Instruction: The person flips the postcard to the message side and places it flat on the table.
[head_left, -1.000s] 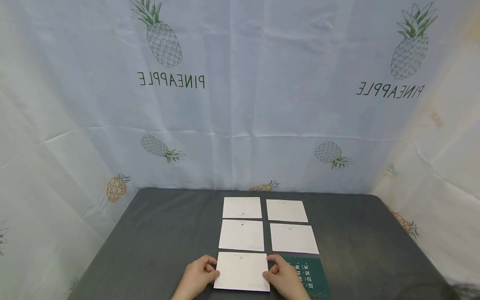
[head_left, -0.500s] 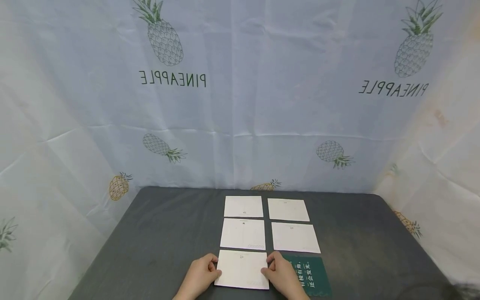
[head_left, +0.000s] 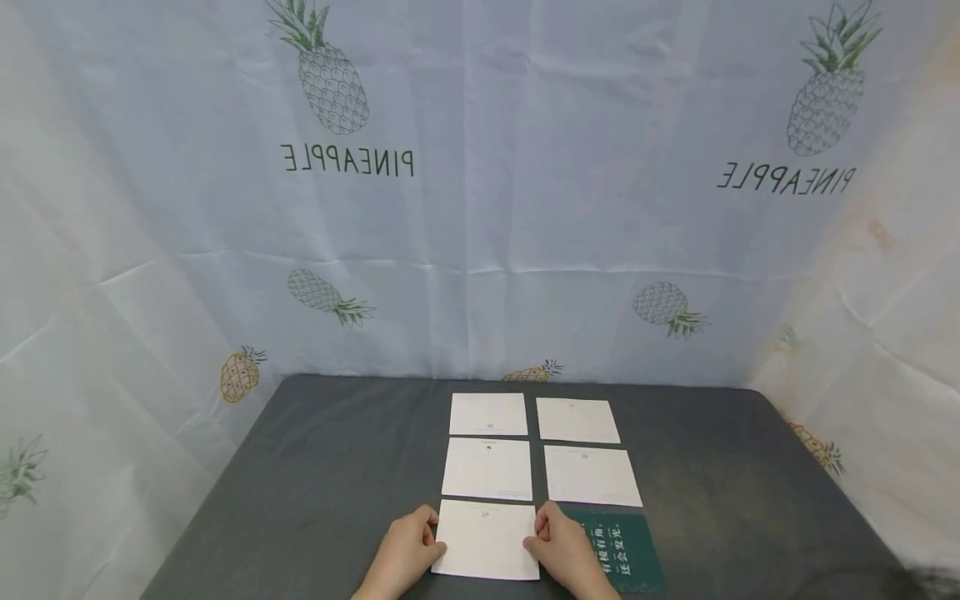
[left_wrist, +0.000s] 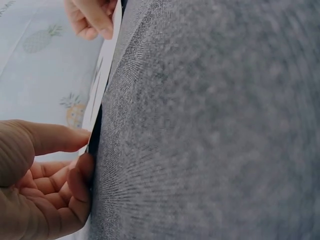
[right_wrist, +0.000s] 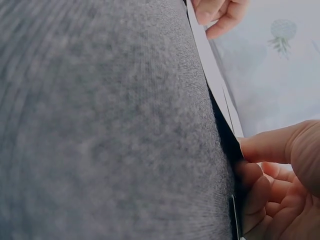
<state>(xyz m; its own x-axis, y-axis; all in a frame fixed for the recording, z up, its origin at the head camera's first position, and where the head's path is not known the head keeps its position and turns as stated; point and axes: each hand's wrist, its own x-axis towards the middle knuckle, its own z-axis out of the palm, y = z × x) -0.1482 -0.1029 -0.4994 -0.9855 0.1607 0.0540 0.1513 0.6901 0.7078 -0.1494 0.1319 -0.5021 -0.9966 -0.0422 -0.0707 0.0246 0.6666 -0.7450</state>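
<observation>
A white postcard (head_left: 487, 542), faintly printed, lies nearest the person in the left column of cards. My left hand (head_left: 405, 550) pinches its left edge between thumb and curled fingers, and my right hand (head_left: 566, 552) pinches its right edge the same way. In the left wrist view the left hand (left_wrist: 45, 175) has the card's edge between thumb and fingertips, close above the cloth. From the right wrist view, the right hand (right_wrist: 280, 175) grips the opposite edge, with a dark gap under the card. A green card (head_left: 626, 550) with white characters lies partly behind the right hand.
Beyond the held card lie two white postcards (head_left: 487, 469) in the left column. Two more postcards (head_left: 592, 475) make up the right column, above the green card. A dark grey cloth (head_left: 322, 467) covers the table, and a pineapple-print curtain (head_left: 480, 208) hangs behind and at the sides.
Both hands keep their pinch on the postcard, which has stayed nearly in place just below the left column. The whole head view has shifted slightly.
</observation>
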